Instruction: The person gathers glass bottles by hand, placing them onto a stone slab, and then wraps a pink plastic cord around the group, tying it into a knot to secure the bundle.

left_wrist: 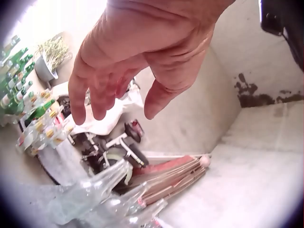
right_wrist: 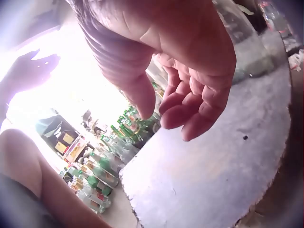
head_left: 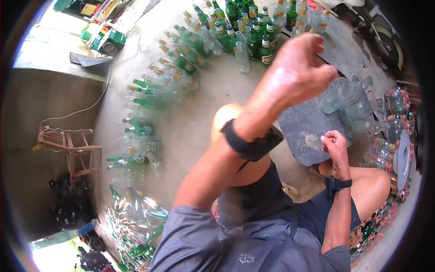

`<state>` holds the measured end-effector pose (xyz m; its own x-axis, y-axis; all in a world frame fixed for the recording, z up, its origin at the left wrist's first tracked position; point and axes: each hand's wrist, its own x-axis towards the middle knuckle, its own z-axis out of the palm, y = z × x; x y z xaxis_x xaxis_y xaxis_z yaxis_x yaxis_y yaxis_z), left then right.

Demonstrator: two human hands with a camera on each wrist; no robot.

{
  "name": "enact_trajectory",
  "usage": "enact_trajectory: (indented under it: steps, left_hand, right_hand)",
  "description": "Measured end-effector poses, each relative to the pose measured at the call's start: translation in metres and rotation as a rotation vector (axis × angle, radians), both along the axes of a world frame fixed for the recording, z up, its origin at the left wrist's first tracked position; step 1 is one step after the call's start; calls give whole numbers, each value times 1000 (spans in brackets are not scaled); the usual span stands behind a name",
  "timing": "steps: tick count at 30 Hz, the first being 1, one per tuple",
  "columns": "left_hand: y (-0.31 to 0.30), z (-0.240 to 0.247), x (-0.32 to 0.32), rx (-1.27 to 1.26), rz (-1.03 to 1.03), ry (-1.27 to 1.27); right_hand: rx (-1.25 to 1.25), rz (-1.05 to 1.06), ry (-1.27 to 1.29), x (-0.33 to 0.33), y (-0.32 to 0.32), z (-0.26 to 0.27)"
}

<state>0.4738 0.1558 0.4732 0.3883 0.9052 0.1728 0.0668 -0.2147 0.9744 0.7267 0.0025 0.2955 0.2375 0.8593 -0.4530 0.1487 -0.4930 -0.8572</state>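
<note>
My left hand (head_left: 297, 70) is raised over the far part of the grey board (head_left: 294, 122), holding nothing. In the left wrist view the same hand (left_wrist: 142, 52) has relaxed, slightly bent fingers, with clear bottles (left_wrist: 90, 192) below it. Those clear bottles (head_left: 337, 100) lie at the board's right side, their necks pointing right. My right hand (head_left: 336, 147) is above the near right edge of the board. Seen from the right wrist, that hand (right_wrist: 175, 66) hangs loosely curled and empty over the board (right_wrist: 213, 175), beside a clear bottle (right_wrist: 249, 59).
Green and clear bottles (head_left: 181, 47) stand in a wide arc on the floor. Many bottles lie heaped (head_left: 136, 226) at the lower left. A wooden frame (head_left: 74, 147) is at the far left. Tied bottle bundles (head_left: 378, 152) and a grey disc (head_left: 402, 154) are at the right.
</note>
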Motion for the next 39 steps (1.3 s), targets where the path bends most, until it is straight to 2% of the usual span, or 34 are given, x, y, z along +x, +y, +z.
enact_trajectory:
  steps: [3,5,7,9,11,13,14,16,17,19,21,23,31,39]
  left_hand:
    - [4,15,-64,-10,72,-31]
    - [10,6,-108,-104,195,-57]
    - [17,-16,-152,-219,327,2]
    - [30,-63,-203,-262,421,100]
    - [42,-115,-249,-315,550,224]
    - [62,-182,-304,-195,683,568]
    - [63,-193,-317,-200,686,563]
    - [63,-210,-337,-6,834,997]
    - [64,-219,-348,-13,833,996]
    - [75,-229,-362,-6,894,1096]
    - [88,-234,-367,-18,899,1088]
    - [99,-231,-366,-32,862,1124]
    - [134,-254,-367,-95,771,1311]
    - [115,-289,-359,127,784,1278]
  right_hand:
    - [-9,120,8,-7,1,18]
    - [5,165,-20,-11,-3,30]
    - [-29,262,-158,-16,-8,40]
    - [1,301,-230,-15,-18,41]
    - [-28,338,-307,-15,-26,46]
    - [-88,313,-269,-16,-38,48]
    - [-104,331,-303,-15,-44,48]
    - [-167,348,-329,-15,-55,46]
    - [-174,351,-332,-15,-62,44]
    - [-227,331,-299,-17,-69,41]
    - [-266,319,-310,-24,-70,46]
    - [-335,294,-316,-28,-70,49]
    - [-321,291,-338,-35,-65,51]
    - [-307,303,-329,-39,-73,41]
